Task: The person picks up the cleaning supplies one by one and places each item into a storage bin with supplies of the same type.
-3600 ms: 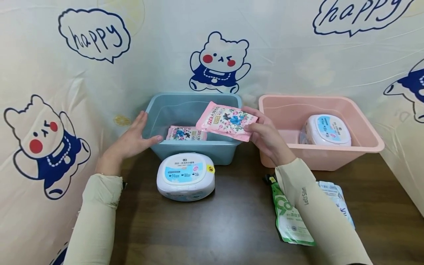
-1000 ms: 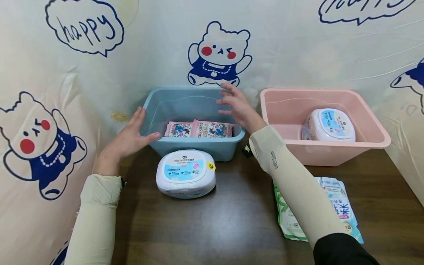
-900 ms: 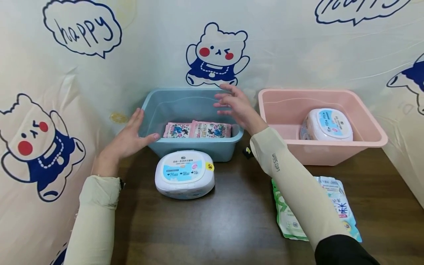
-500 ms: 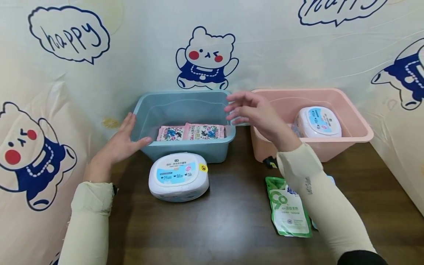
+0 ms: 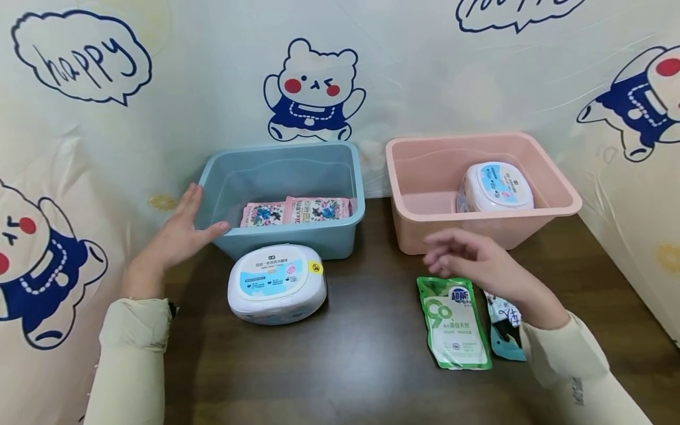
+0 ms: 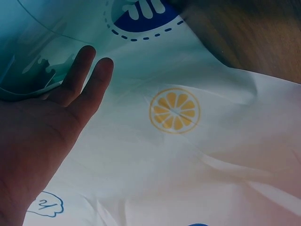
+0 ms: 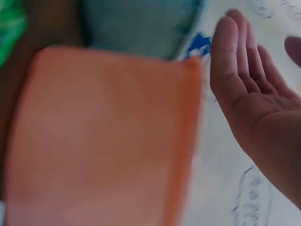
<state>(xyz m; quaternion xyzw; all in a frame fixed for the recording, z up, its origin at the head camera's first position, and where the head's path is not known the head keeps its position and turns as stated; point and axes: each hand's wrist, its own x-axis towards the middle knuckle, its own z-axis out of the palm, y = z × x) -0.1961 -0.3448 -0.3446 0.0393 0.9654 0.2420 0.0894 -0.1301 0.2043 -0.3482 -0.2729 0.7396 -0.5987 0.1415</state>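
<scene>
My left hand (image 5: 177, 233) rests against the left rim of the blue bin (image 5: 289, 239), thumb at the front edge and fingers along the side. Inside that bin lie two pink floral packets (image 5: 319, 210), side by side. My right hand (image 5: 473, 257) holds nothing; it hovers in front of the pink bin (image 5: 425, 233), just over the top of a green-and-white pouch (image 5: 455, 330). A blue pouch (image 5: 504, 330) lies beside the green one, partly hidden by the right hand and wrist. In the right wrist view the right hand (image 7: 263, 94) shows extended fingers.
A white lidded tub (image 5: 276, 286) with a blue label stands on the brown table (image 5: 340, 378) before the blue bin. A similar white tub (image 5: 499, 188) sits in the pink bin. Behind both bins hangs a printed cloth (image 5: 414, 77).
A pink packet held by my right hand earlier now lies in the blue bin beside the other. The right hand has since moved right and toward me, over the pouches. The left hand stays.
</scene>
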